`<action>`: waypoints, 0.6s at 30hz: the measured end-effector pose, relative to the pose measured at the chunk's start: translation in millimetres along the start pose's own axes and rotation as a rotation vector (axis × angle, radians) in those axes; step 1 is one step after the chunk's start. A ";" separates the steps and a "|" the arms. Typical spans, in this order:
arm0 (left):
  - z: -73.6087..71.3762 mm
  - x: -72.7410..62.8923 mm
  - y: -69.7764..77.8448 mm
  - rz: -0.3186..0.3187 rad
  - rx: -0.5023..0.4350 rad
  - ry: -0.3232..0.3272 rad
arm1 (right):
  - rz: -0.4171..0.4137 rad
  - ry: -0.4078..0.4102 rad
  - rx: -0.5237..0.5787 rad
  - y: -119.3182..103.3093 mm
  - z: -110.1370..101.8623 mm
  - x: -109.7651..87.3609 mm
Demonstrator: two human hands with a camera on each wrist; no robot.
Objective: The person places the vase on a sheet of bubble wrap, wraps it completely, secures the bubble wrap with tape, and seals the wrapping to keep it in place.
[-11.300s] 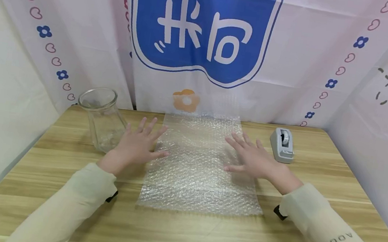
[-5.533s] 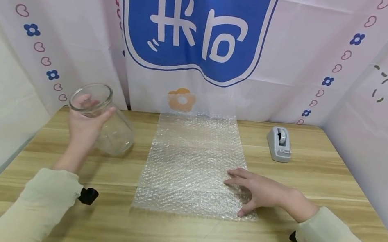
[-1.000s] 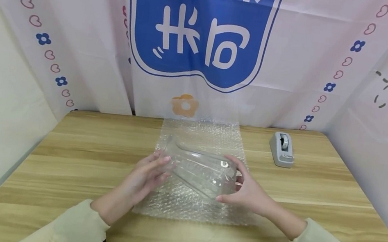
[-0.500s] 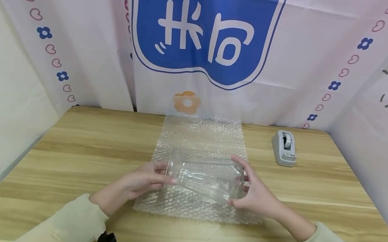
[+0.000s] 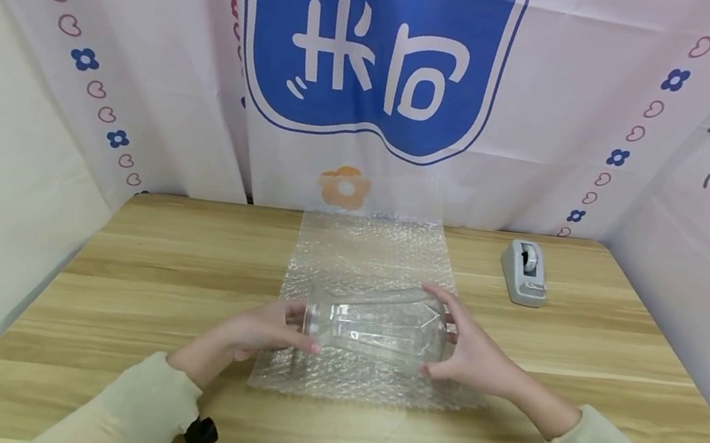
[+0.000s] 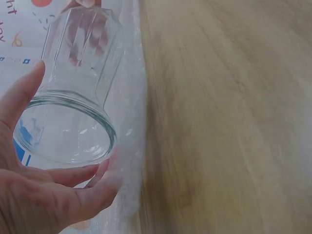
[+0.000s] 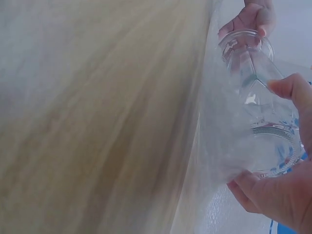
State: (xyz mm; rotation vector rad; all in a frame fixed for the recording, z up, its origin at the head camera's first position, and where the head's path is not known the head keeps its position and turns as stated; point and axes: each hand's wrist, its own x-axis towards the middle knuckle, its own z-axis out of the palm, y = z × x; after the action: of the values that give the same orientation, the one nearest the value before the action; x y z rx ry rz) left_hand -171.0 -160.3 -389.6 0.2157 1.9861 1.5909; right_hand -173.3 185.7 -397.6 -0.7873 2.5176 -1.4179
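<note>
A clear glass vase (image 5: pixel 381 327) lies on its side low over a sheet of bubble wrap (image 5: pixel 371 254), its mouth to the left. My left hand (image 5: pixel 265 326) holds it at the rim, with the thumb on one side and the fingers curled beneath. The base sits in my right hand (image 5: pixel 476 348), whose thumb and fingers spread round it. In the left wrist view the vase's thick round rim (image 6: pixel 73 100) faces the camera. Seen from the right wrist, the ridged base (image 7: pixel 275 134) shows between thumb and fingers.
At the back right of the wooden table (image 5: pixel 175 242) stands a grey tape dispenser (image 5: pixel 525 273) with a roll in it. A printed curtain (image 5: pixel 355 123) hangs behind the table, and the far end of the bubble wrap meets it.
The left hand picked up the vase, which stood at the left, and brought it over the bubble wrap. The right hand took its base. In the last second it was levelled and lowered slightly.
</note>
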 end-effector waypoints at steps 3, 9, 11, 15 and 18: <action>1.9 -0.3 1.6 -0.024 0.000 0.020 | -0.001 -0.010 0.010 1.6 -1.7 2.6; 3.8 0.6 1.2 -0.046 -0.012 0.025 | -0.025 -0.021 0.003 3.3 -4.6 4.2; 3.5 0.5 0.5 -0.042 -0.015 0.027 | -0.039 -0.023 0.000 3.3 -4.8 4.3; 4.1 0.4 1.2 -0.046 -0.032 0.039 | -0.044 -0.030 -0.019 2.7 -4.1 3.9; 5.7 -0.1 3.8 -0.064 -0.031 0.068 | -0.042 -0.043 -0.042 1.9 -3.6 3.1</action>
State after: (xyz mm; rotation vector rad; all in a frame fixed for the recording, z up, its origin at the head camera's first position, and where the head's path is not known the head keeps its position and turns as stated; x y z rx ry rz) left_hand -168.8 -154.5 -386.6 0.0860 1.9982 1.6064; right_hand -177.9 187.6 -396.8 -0.8728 2.5205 -1.3499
